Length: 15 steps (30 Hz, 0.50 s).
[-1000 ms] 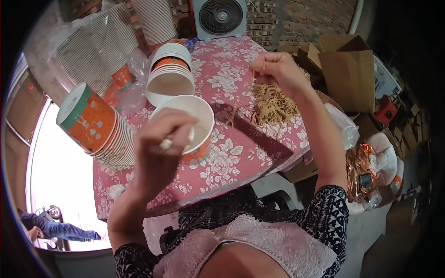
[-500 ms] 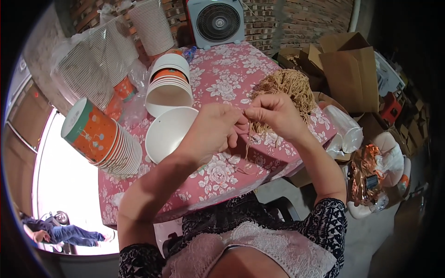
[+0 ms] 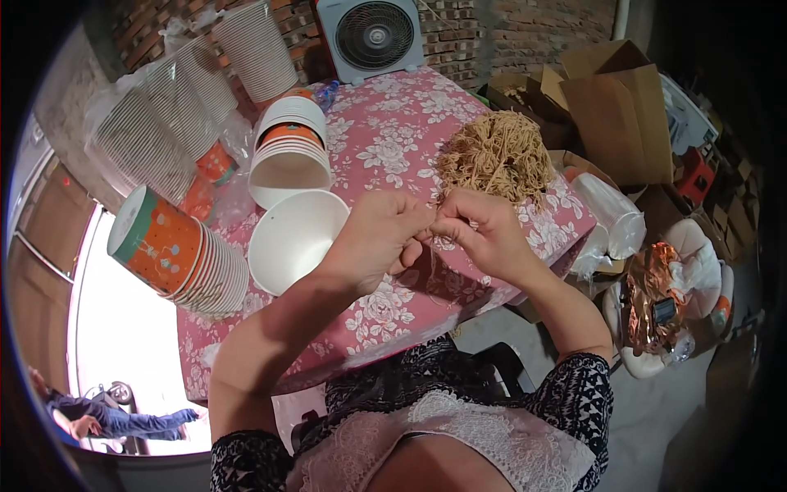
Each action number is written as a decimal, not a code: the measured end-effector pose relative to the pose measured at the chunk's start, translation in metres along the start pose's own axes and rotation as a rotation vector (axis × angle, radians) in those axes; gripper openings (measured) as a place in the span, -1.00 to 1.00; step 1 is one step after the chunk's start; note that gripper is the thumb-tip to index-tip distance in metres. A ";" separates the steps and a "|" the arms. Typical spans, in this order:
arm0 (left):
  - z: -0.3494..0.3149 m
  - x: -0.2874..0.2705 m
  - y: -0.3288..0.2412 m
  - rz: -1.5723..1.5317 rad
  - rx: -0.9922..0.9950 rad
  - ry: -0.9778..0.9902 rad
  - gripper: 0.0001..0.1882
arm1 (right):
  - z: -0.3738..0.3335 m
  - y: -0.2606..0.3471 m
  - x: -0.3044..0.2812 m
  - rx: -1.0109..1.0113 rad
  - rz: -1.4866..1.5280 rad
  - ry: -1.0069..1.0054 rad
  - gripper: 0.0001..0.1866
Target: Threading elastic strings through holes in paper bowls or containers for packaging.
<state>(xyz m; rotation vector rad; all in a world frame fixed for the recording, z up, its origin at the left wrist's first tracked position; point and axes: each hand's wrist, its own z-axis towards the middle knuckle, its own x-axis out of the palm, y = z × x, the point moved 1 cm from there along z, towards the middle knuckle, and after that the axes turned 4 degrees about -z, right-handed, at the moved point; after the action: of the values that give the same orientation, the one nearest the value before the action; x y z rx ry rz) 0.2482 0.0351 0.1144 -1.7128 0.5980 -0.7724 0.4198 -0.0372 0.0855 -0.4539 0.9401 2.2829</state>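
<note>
My left hand (image 3: 379, 238) and my right hand (image 3: 484, 232) meet over the near part of the table, fingertips pinched together. Between them is a thin tan strand, mostly hidden by the fingers. Just beyond my right hand lies a tangled heap of tan, string-like strands (image 3: 497, 156). To the left of my left hand, a white paper bucket (image 3: 299, 234) lies tilted with its open mouth toward me; I see only its bare inside.
A pink floral cloth (image 3: 389, 107) covers the table. On the left are an orange and green bucket stack (image 3: 174, 246), white nested buckets (image 3: 288, 168) and bagged stacks (image 3: 143, 123). A fan (image 3: 375, 37) stands behind. Cardboard boxes (image 3: 619, 123) fill the right; a person (image 3: 123, 418) is at lower left.
The view has shifted slightly. My right hand has come down a little, away from the heap, and sits closer against my left fingertips. The strand that hung below the hands is now harder to see.
</note>
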 end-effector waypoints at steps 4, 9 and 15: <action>-0.005 0.008 -0.001 -0.055 0.061 -0.036 -0.84 | -0.005 -0.011 0.003 0.238 0.492 0.006 -0.83; -0.012 0.004 -0.010 -0.023 0.175 -0.118 -0.82 | -0.009 -0.033 0.000 0.356 0.516 -0.042 -0.80; -0.029 0.000 -0.059 -0.035 0.398 -0.182 -0.83 | -0.009 -0.117 -0.016 0.244 -0.422 -0.195 -0.81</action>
<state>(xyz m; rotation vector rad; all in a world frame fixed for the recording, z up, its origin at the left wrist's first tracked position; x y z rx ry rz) 0.2263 0.0321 0.1764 -1.4075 0.2671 -0.6969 0.5089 0.0148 0.0284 -0.2847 0.9101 1.7716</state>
